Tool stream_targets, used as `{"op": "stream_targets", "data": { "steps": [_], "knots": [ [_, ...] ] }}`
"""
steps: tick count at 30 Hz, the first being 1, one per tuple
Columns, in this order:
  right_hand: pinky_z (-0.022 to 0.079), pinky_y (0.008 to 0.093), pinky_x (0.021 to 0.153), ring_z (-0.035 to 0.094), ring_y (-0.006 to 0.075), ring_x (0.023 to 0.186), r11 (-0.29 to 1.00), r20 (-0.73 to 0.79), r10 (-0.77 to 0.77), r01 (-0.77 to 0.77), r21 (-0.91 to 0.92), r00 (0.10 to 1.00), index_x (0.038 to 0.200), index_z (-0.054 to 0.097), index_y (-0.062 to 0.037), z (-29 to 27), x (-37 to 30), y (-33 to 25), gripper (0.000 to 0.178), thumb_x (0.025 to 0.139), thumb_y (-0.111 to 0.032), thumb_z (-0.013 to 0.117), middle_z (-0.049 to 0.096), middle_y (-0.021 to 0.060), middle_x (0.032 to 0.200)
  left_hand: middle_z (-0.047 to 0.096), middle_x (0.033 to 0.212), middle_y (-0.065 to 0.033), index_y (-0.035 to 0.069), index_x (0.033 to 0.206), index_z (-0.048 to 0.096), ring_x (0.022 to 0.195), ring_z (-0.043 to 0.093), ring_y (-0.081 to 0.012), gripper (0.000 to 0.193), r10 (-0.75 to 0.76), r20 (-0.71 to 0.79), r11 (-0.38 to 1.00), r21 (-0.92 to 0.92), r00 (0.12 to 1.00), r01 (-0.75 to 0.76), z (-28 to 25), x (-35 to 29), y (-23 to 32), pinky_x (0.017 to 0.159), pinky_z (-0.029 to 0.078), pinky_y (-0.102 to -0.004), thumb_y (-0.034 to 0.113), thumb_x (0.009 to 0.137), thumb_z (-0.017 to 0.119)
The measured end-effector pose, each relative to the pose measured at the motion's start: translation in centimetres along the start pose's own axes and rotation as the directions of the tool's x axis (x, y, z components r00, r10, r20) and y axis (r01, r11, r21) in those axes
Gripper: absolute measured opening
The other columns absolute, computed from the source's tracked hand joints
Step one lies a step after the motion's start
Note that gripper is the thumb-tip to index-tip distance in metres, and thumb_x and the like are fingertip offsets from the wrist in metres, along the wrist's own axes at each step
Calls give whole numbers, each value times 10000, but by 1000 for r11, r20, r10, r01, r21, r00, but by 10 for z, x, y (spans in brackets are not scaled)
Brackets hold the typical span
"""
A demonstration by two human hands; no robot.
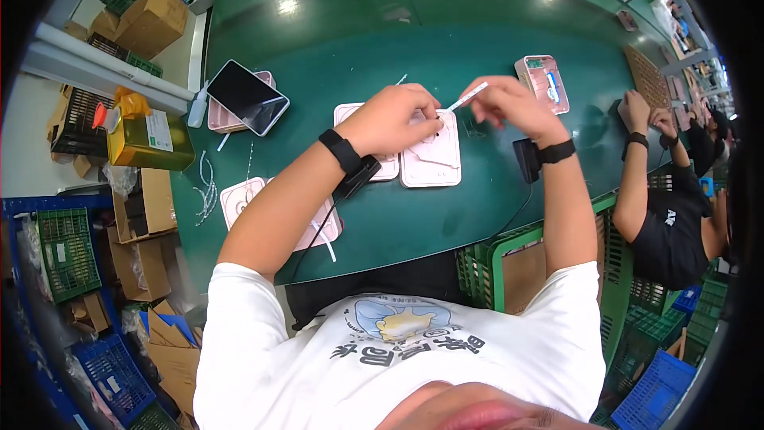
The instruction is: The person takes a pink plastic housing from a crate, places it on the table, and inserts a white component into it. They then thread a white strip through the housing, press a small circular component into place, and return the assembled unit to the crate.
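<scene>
From my end, I see a pink box [535, 76] holding a blue-and-white item [552, 88]; a phone [248, 98] lies across a second pink box [221, 118]. My hands are apart: left hand [399, 117] bent over a pink tray [430, 177], right hand [513, 107] beside it. A white strip [466, 97] slants between them, meeting the right fingers; I cannot tell either hand's grip.

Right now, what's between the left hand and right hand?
In the head view, a thin white strip slants across the gap between the left hand and right hand.
</scene>
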State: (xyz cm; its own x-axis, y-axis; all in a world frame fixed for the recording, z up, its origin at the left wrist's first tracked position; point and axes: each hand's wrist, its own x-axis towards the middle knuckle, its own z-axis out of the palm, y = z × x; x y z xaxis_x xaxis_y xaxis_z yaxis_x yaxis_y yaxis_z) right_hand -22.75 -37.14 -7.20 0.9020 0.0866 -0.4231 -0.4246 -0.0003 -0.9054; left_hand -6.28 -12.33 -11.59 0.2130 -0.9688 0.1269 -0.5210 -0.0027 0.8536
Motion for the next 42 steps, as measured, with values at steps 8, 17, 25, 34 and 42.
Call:
{"op": "stream_targets", "data": {
  "steps": [8,17,25,34,42],
  "knots": [
    [519,222,747,651,37,829,925,-81,-298,267,-269,951,1132,820,-26,47,15,15,171,969,-57,865,744,-37,941,805,1151,-119,14,936,782,1057,773,-279,227,-33,-39,999,-27,999,32,-6,-4,3,994,621,-399,212,960,890],
    [539,228,772,655,40,870,858,-142,-351,258,-444,925,1039,792,-39,46,13,14,115,957,-42,873,766,-11,967,741,1292,-136,12,1147,767,1222,725,-319,608,9,58,998,57,998,-13,-4,-13,6,1140,549,-453,399,753,1021],
    [547,236,767,651,40,848,858,-171,-416,323,-399,893,1040,760,-32,59,17,17,155,924,-66,859,775,-8,979,696,1302,-169,21,1382,612,1268,666,-377,1003,-45,152,882,471,987,-32,-3,-25,29,1221,392,-508,550,631,1012],
    [551,227,763,671,47,836,834,-289,-368,176,-524,883,1026,709,-25,63,19,13,184,928,-77,857,762,3,967,635,1446,-191,26,1509,554,1370,617,-421,1115,-119,53,894,440,992,83,-3,-25,23,1223,399,-510,530,639,1036],
    [555,241,767,672,52,841,839,-265,-402,236,-491,877,1024,711,-18,61,15,17,164,940,-58,847,749,8,983,620,1464,-189,40,1533,542,1391,597,-423,1123,-134,66,896,435,989,92,-3,-25,25,1226,394,-517,533,651,1031]
  ]
}}
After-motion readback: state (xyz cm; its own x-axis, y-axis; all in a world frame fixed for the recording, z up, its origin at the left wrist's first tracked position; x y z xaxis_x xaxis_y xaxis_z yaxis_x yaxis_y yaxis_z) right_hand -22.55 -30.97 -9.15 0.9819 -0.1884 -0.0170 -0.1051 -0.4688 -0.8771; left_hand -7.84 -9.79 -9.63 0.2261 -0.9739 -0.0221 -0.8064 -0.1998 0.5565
